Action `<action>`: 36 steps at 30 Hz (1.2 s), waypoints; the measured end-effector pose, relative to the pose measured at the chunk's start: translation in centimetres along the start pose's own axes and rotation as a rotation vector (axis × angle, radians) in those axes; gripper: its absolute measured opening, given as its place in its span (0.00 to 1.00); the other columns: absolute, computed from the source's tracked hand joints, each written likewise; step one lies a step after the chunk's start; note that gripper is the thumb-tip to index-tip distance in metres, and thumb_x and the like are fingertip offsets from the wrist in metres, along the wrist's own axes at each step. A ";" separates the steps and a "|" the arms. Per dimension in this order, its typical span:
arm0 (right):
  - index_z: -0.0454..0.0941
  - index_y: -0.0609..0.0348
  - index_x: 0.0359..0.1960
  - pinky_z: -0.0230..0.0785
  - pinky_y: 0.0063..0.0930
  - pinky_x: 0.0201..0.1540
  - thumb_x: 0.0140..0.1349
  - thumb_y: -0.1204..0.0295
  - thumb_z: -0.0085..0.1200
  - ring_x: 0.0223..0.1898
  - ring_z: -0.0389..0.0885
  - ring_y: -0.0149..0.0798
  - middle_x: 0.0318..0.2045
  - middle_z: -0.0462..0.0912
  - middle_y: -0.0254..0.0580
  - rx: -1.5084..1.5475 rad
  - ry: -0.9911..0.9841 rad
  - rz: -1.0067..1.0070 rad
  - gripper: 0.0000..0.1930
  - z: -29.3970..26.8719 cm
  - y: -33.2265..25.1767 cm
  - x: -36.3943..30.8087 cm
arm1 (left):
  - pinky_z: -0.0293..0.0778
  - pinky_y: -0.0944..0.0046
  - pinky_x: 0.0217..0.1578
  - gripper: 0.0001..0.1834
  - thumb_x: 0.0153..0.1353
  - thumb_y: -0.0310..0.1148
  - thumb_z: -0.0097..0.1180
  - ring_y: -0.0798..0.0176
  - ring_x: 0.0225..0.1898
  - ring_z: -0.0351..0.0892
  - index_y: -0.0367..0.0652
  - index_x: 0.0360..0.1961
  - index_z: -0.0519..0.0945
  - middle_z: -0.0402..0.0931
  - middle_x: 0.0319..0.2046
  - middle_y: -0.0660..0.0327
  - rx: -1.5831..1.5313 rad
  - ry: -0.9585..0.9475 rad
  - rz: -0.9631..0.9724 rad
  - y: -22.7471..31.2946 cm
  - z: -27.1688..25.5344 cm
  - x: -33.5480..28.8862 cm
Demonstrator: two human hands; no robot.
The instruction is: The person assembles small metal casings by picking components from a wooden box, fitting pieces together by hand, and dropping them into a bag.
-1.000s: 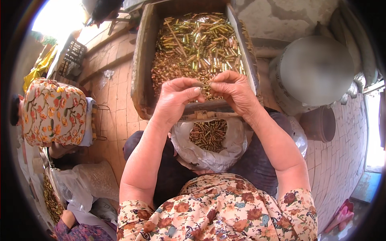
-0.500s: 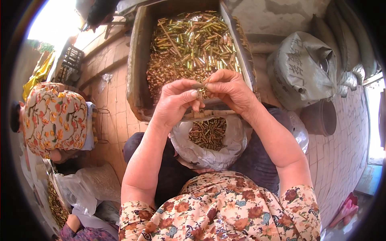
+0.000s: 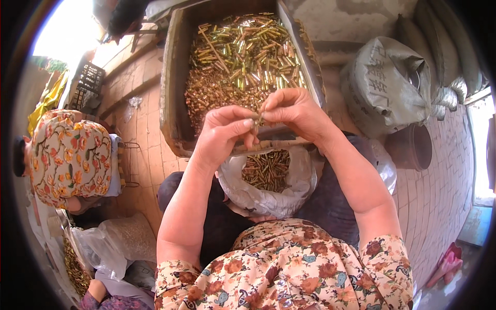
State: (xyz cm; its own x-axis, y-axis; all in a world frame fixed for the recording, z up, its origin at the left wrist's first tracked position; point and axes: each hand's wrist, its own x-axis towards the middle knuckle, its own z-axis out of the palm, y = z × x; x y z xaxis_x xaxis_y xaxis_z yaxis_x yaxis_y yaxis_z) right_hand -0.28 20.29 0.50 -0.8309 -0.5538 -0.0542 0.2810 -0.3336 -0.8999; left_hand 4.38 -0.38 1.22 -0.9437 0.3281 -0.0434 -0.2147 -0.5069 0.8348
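Note:
My left hand [image 3: 223, 132] and my right hand [image 3: 292, 111] meet fingertip to fingertip above the near edge of a big box. Between their pinched fingers is a small metal piece [image 3: 260, 118], partly hidden by the fingertips. The box [image 3: 173, 93] holds long brass-coloured metal tubes [image 3: 248, 46] at the far side and smaller coppery pieces [image 3: 206, 93] nearer me. Below my hands, a white plastic bag [image 3: 232, 181] stands between my knees, with many short brass-coloured metal pieces [image 3: 266, 170] inside.
A thin stick [image 3: 214, 49] lies on the tubes. To the right stand a grey sack [image 3: 385, 88] and a dark bucket [image 3: 411, 147]. A person in a flowered shirt [image 3: 70, 160] sits at the left; another person's sleeve [image 3: 121, 301] shows lower left, near clear plastic [image 3: 106, 243].
My fingertips have shifted slightly on the small metal piece, and my right fingers have moved a little left. The view has tilted slightly.

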 end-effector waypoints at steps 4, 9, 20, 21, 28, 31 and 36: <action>0.83 0.63 0.31 0.72 0.19 0.39 0.51 0.84 0.61 0.34 0.80 0.27 0.31 0.83 0.35 -0.286 -0.133 0.135 0.06 -0.2 -2.1 -1.5 | 0.69 0.75 0.21 0.06 0.59 0.23 0.56 0.73 0.20 0.74 0.32 0.37 0.81 0.78 0.23 0.61 0.314 -0.028 -0.169 1.1 0.8 -0.7; 0.83 0.65 0.35 0.72 0.21 0.40 0.52 0.82 0.62 0.34 0.80 0.26 0.31 0.84 0.37 -0.628 -0.286 0.149 0.08 0.2 -3.4 -3.4 | 0.65 0.75 0.20 0.07 0.59 0.25 0.58 0.76 0.19 0.70 0.34 0.37 0.82 0.76 0.22 0.66 0.622 -0.059 -0.261 2.1 1.1 -0.8; 0.79 0.62 0.48 0.76 0.30 0.31 0.47 0.83 0.55 0.32 0.82 0.39 0.31 0.81 0.45 -0.663 -0.739 -0.622 0.22 8.3 -7.1 -9.1 | 0.74 0.57 0.40 0.10 0.55 0.31 0.58 0.50 0.37 0.80 0.41 0.37 0.83 0.81 0.31 0.53 1.273 0.230 0.133 -0.7 -1.0 3.8; 0.79 0.62 0.48 0.76 0.30 0.31 0.47 0.83 0.55 0.32 0.82 0.39 0.31 0.81 0.45 -0.661 -0.741 -0.620 0.22 9.1 -7.9 -9.3 | 0.73 0.58 0.41 0.10 0.54 0.30 0.59 0.52 0.39 0.79 0.40 0.37 0.82 0.81 0.33 0.53 1.325 0.214 0.167 -0.9 -1.1 3.8; 0.77 0.78 0.45 0.75 0.28 0.25 0.48 0.70 0.58 0.28 0.82 0.44 0.37 0.81 0.60 -0.617 -0.777 -0.675 0.24 10.4 -11.4 -9.1 | 0.67 0.55 0.49 0.08 0.51 0.24 0.55 0.54 0.44 0.75 0.41 0.33 0.83 0.80 0.33 0.57 1.682 -0.054 0.340 -2.8 -1.3 6.0; 0.82 0.73 0.32 0.75 0.32 0.25 0.52 0.73 0.58 0.29 0.82 0.44 0.34 0.82 0.59 -0.646 -0.547 -0.759 0.12 10.6 -10.5 -11.0 | 0.66 0.56 0.48 0.08 0.48 0.21 0.53 0.54 0.42 0.74 0.41 0.30 0.82 0.79 0.32 0.60 1.711 -0.134 0.295 -2.7 -1.8 6.6; 0.83 0.64 0.40 0.76 0.26 0.28 0.54 0.74 0.57 0.27 0.81 0.38 0.34 0.82 0.48 -0.524 -0.739 -0.702 0.12 6.8 -9.3 -10.2 | 0.66 0.55 0.47 0.08 0.47 0.20 0.52 0.53 0.43 0.74 0.40 0.28 0.81 0.79 0.32 0.60 1.727 -0.178 0.271 -2.3 -3.0 6.3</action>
State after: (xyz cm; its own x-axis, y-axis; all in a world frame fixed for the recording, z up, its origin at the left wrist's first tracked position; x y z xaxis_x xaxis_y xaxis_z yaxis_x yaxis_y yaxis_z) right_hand 8.81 23.88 12.36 -0.1911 -0.7417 0.6429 -0.5121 -0.4834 -0.7100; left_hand -1.85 0.44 -2.62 -0.8424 0.5203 0.1398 0.5302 0.7546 0.3866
